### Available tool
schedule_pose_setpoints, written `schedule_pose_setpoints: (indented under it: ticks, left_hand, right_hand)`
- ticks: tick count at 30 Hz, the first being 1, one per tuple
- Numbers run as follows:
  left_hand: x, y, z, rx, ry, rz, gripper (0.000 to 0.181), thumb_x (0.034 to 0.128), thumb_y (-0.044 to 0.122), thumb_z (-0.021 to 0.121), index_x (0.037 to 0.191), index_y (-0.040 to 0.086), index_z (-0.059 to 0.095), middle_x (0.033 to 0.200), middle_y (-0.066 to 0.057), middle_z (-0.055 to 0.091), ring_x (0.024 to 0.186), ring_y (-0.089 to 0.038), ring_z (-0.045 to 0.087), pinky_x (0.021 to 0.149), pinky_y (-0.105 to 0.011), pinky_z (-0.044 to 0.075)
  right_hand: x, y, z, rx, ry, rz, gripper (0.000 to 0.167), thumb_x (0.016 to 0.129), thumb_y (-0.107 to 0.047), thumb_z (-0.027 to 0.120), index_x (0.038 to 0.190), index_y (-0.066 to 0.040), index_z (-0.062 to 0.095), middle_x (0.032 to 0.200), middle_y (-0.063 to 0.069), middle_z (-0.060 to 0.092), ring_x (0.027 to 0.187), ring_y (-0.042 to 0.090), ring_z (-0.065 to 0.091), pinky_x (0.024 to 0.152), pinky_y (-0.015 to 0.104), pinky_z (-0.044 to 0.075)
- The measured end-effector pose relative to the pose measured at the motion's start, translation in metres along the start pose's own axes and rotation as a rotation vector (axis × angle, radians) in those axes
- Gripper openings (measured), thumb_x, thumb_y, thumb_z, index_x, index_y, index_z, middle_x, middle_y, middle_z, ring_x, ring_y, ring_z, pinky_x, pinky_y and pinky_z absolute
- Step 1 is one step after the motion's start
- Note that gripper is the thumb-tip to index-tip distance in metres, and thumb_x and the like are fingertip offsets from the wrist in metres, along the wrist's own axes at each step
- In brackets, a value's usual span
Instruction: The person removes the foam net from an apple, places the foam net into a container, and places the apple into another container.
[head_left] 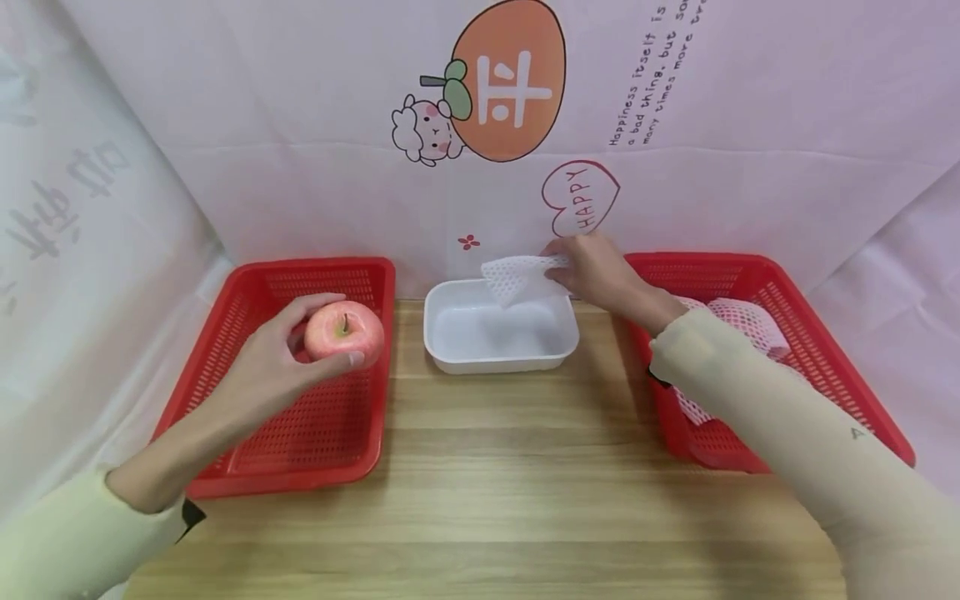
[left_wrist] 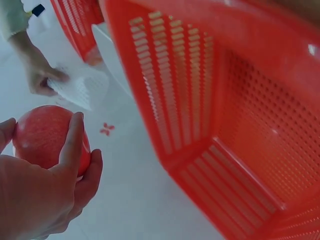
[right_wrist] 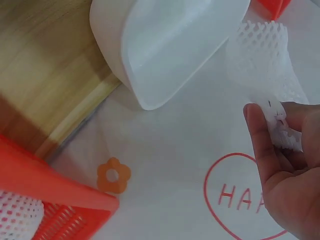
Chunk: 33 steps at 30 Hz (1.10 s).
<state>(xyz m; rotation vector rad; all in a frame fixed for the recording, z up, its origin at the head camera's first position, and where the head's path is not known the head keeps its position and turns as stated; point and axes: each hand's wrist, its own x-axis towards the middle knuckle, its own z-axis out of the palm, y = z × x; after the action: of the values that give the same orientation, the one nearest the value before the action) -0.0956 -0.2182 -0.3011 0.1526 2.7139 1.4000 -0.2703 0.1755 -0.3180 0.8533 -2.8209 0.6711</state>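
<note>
A red apple (head_left: 343, 333), bare and stem up, is gripped by my left hand (head_left: 279, 354) above the left red basket (head_left: 380, 400). Thumb and fingers wrap its sides in the left wrist view, where the apple (left_wrist: 44, 136) is clear of the basket wall. My right hand (head_left: 596, 268) pinches a white foam fruit net (head_left: 513, 277) over the back of the white plastic tray (head_left: 495, 364). In the right wrist view the net (right_wrist: 265, 60) hangs limp from the thumb and fingers, beside the tray's rim.
On the right stands another red basket (head_left: 825, 375) holding several apples in white foam nets (head_left: 750, 325), partly hidden by my right sleeve. The wooden table (head_left: 510, 475) lies in front. A white printed cloth (head_left: 315, 167) rises behind the tray and baskets.
</note>
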Motion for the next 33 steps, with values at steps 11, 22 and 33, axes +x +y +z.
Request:
schedule_pose_setpoints:
  ticks: [11, 22, 33]
  left_hand:
    - [0.043, -0.026, -0.020, -0.135, -0.085, -0.105, 0.082, 0.0959, 0.039, 0.080, 0.161, 0.016, 0.035, 0.147, -0.011, 0.050, 0.111, -0.026, 0.068, 0.086, -0.033, 0.063]
    - [0.083, -0.076, -0.030, -0.157, -0.075, -0.236, 0.088, 0.1026, 0.030, 0.071, 0.166, 0.001, 0.017, 0.159, -0.023, 0.038, 0.124, -0.030, 0.060, 0.092, -0.038, 0.063]
    - [0.106, -0.103, -0.028, -0.092, -0.057, -0.367, 0.082, 0.1053, 0.023, 0.066, 0.162, -0.007, 0.015, 0.157, -0.031, 0.034, 0.129, -0.040, 0.051, 0.099, -0.053, 0.059]
  right_hand:
    - [0.012, 0.013, 0.019, -0.009, -0.120, 0.164, 0.039, 0.090, -0.004, 0.082, 0.127, 0.001, 0.074, 0.126, 0.023, 0.073, 0.107, 0.038, 0.073, 0.087, 0.048, 0.064]
    - [0.015, 0.016, 0.038, -0.016, -0.194, 0.193, 0.038, 0.094, -0.007, 0.079, 0.131, -0.001, 0.073, 0.130, 0.022, 0.071, 0.111, 0.037, 0.070, 0.092, 0.046, 0.063]
    - [0.017, 0.024, 0.046, -0.040, -0.246, 0.222, 0.042, 0.095, -0.005, 0.076, 0.135, 0.001, 0.069, 0.136, 0.024, 0.068, 0.116, 0.039, 0.067, 0.100, 0.048, 0.060]
